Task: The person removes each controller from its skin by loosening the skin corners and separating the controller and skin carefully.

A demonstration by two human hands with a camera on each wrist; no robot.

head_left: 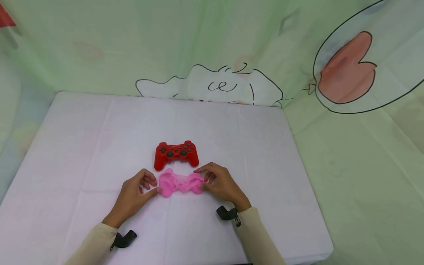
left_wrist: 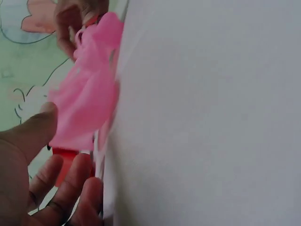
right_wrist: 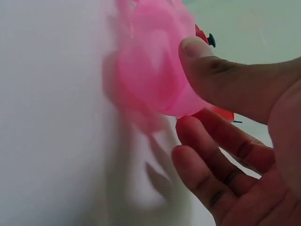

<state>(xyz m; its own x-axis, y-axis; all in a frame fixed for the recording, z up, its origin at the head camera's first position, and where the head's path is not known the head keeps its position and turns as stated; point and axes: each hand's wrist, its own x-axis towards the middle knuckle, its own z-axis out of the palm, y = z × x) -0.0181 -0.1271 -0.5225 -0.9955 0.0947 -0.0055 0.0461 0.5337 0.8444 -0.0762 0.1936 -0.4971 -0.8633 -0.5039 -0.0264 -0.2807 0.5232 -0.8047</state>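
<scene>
Pink sleeve (head_left: 180, 183): we're seemingly straightening it, right fingers (right_wrist: 202, 141) pinching at three o'clock, left fingers (left_wrist: 70, 183) apart at nine; next likely needs their grip.

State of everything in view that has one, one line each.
Red game controller: face up on the table, bare, grips toward the person.
Pink controller cover: off the controller, rumpled; whether fully lifted, unclear.
Left hand: thumb touching the cover's left end, fingers bent.
Right hand: holding the cover's right end.
White tablecloth: spread, fold lines showing.
</scene>
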